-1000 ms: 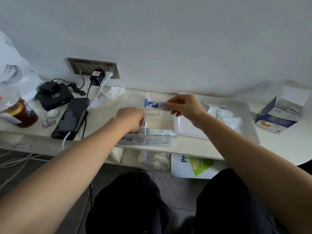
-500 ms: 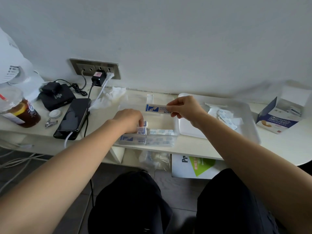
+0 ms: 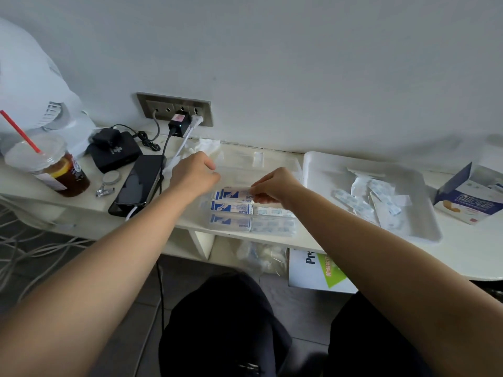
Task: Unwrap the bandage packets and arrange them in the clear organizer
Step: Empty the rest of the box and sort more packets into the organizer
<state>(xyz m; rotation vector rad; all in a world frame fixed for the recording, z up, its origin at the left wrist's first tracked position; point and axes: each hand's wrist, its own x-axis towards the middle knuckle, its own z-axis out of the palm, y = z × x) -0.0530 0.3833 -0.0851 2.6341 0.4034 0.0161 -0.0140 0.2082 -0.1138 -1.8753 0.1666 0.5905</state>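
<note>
The clear organizer [image 3: 275, 164] lies on the white shelf in front of me, with blue-and-white bandage packets [image 3: 231, 207] laid in rows along its near side. My right hand [image 3: 275, 187] pinches one blue-and-white bandage packet [image 3: 234, 192] by its right end and holds it low inside the organizer, just behind those rows. My left hand [image 3: 193, 174] hovers over the organizer's left edge with loosely curled fingers and holds nothing. To the right, a white tray [image 3: 315, 164] carries several loose bandages and torn wrappers [image 3: 370, 197].
A blue-and-white bandage box [image 3: 468, 200] stands open at the far right. Left of the organizer lie a black phone [image 3: 140, 183] on a cable, a nail clipper [image 3: 104, 190], a black box [image 3: 114, 152] and an iced drink cup [image 3: 51, 167]. A wall socket [image 3: 174, 110] holds plugs.
My right hand has brought the packet down from above the organizer into it. My left hand has lifted off the packets at the near side and moved back to the left.
</note>
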